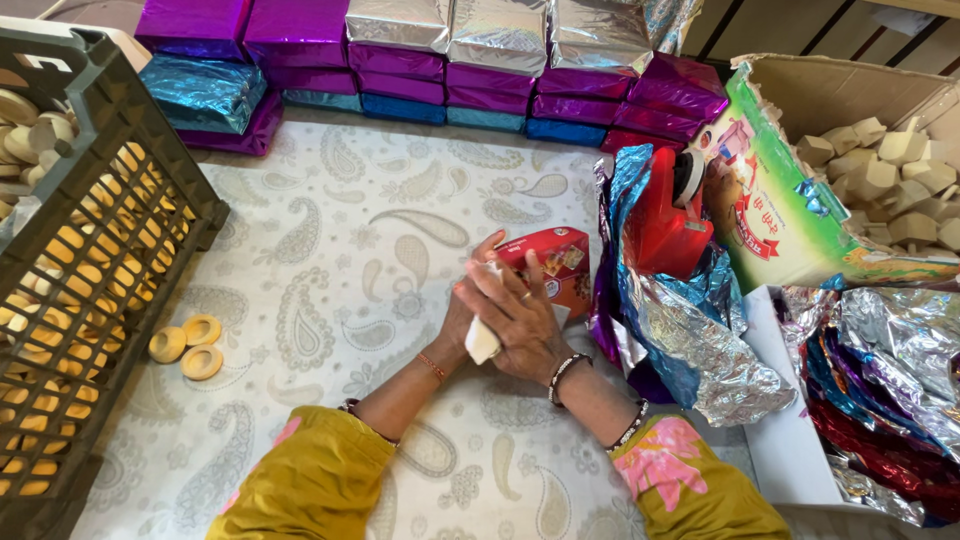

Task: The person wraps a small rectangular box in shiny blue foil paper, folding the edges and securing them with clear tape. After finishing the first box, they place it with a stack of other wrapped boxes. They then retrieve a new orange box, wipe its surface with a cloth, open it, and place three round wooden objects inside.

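My two hands meet over the paisley cloth (330, 250). My right hand (515, 315) lies on top, its fingers wrapped over a white piece (482, 345) that sticks out below the palm. My left hand (458, 322) is mostly hidden under it; it presses against the same white piece and the small red printed box (558, 262) just behind the fingers. The box's lower edge is covered by my hands, so I cannot tell whether the white piece is inside it.
A dark plastic crate (150, 150) of round tan discs stands at the left, with three loose discs (185, 345) beside it. Foil-wrapped boxes (440, 60) are stacked at the back. To the right are a red tape dispenser (665, 225), crumpled foil sheets (690, 340) and a cardboard box (790, 200) of pale blocks.
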